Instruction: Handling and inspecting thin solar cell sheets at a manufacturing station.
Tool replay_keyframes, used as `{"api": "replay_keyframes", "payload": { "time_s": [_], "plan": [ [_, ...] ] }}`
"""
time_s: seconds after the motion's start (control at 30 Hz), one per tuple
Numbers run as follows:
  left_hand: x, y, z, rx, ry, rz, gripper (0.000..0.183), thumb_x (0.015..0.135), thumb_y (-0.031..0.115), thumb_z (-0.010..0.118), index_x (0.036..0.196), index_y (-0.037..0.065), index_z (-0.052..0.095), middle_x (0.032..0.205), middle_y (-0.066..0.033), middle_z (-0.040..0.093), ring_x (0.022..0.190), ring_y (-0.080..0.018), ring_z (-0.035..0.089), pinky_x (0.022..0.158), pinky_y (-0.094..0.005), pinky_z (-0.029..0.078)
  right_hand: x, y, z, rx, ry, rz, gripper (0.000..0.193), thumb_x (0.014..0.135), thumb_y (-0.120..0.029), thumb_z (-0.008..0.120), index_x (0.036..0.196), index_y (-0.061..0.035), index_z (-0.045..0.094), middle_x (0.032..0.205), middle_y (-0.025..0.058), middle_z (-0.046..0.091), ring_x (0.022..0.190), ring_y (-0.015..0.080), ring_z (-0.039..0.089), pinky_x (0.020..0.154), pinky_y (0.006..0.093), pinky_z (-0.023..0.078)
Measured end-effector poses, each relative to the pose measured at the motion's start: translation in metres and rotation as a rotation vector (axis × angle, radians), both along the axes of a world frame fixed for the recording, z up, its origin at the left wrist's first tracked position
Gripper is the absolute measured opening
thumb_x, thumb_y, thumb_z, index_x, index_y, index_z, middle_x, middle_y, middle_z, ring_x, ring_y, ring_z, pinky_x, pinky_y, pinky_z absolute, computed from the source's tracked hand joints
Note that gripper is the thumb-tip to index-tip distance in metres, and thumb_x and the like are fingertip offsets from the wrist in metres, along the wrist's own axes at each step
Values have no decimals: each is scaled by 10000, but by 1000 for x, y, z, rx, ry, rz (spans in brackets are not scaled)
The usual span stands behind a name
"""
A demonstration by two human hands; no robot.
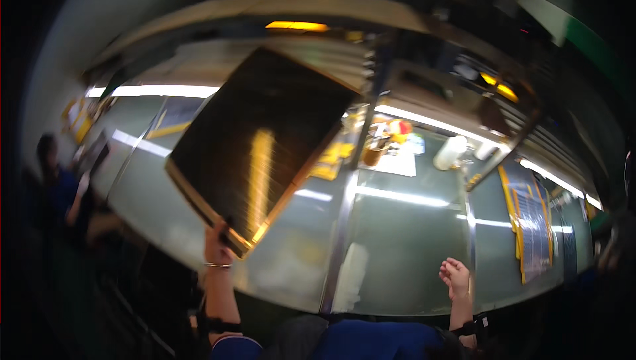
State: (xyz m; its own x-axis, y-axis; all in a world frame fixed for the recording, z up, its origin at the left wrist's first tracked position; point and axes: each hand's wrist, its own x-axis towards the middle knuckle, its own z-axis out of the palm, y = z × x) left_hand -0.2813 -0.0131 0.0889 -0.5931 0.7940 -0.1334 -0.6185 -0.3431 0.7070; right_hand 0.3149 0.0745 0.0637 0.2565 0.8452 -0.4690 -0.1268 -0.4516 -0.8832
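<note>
A large dark, glossy rectangular panel with gold-coloured edges (225, 141) is held up at a tilt over the left half of the table. My left hand (217, 246) grips it by its near lower corner, fingers closed round the edge. Motion smears the panel a little, and a yellow streak reflects in its face. Off to the right, my right hand (455, 277) is raised above the table's near edge, its fingers curled in, with nothing visible in them. It stays apart from the panel.
The long grey-green table (404, 240) has metal strips across it. White bottle-like containers (450, 153) and a white sheet (394, 161) with small items stand toward the back. Yellow-edged sheets (530, 221) lie at right. A shelf (265, 8) overhangs; another person (61, 187) is at far left.
</note>
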Motion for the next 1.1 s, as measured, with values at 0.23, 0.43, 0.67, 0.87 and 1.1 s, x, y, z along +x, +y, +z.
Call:
{"api": "replay_keyframes", "payload": {
  "time_s": [0.23,0.43,0.67,0.87,1.1],
  "plan": [
    [100,-155,-74,-269,-174,189,220,776,-26,684,966,56,610,894,-53,648,813,-201,656,736,-347,551,-94,82,11,122,-122,458,293,892,-133,588,1160,-27,535,1031,64,616,875,128,598,759,273,515],
    [157,-190,-124,-496,-191,383,345,726,53,761,1017,-5,585,905,-65,624,799,-192,616,743,-328,500,-186,87,1,200,-174,824,325,884,-155,609,1171,-19,542,1045,51,618,876,111,592,786,243,484],
    [168,-150,-126,-657,-64,648,369,701,242,812,923,6,636,802,-35,597,700,-125,537,660,-306,449,-205,42,-30,431,-245,1296,229,878,-86,599,1094,-11,605,1021,55,647,930,108,589,806,245,469],
    [173,-159,-154,-811,-142,543,415,676,316,841,870,12,635,795,-35,598,620,-132,547,569,-311,466,-143,8,-67,864,-542,1248,307,792,-29,613,1098,-54,601,1237,180,497,1134,314,496,958,394,410],
    [196,-158,-132,-909,-1,541,346,656,126,838,851,-2,582,754,-49,626,570,-139,572,481,-309,456,-41,-32,-66,955,-808,1115,407,801,-63,626,1198,-40,540,1370,198,390,1306,374,325,1063,436,315]
  ]
}}
